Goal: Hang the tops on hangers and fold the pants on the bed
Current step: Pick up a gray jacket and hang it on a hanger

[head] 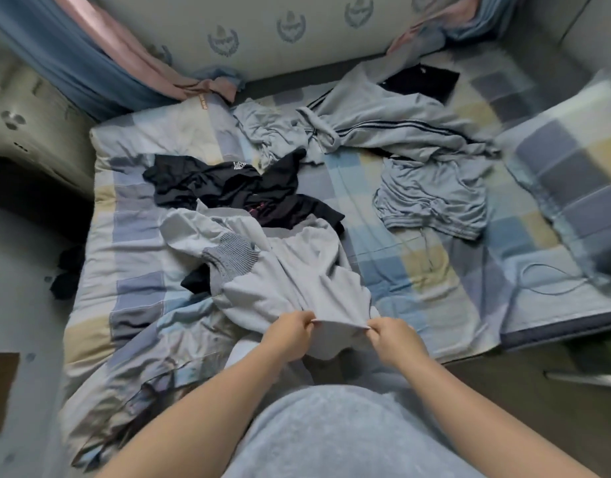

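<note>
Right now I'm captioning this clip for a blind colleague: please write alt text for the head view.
The left hand and right hand pinch the near edge of a light grey garment on a checked bed; black clothes and a striped grey garment lie beyond.

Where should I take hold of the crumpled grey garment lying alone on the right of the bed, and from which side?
Grip the grey garment by its banded edge, probably the waistband, one hand near each end, coming from the near side. That edge lies fairly straight and faces you, with a cord trailing from it; the rest is bunched.
</note>
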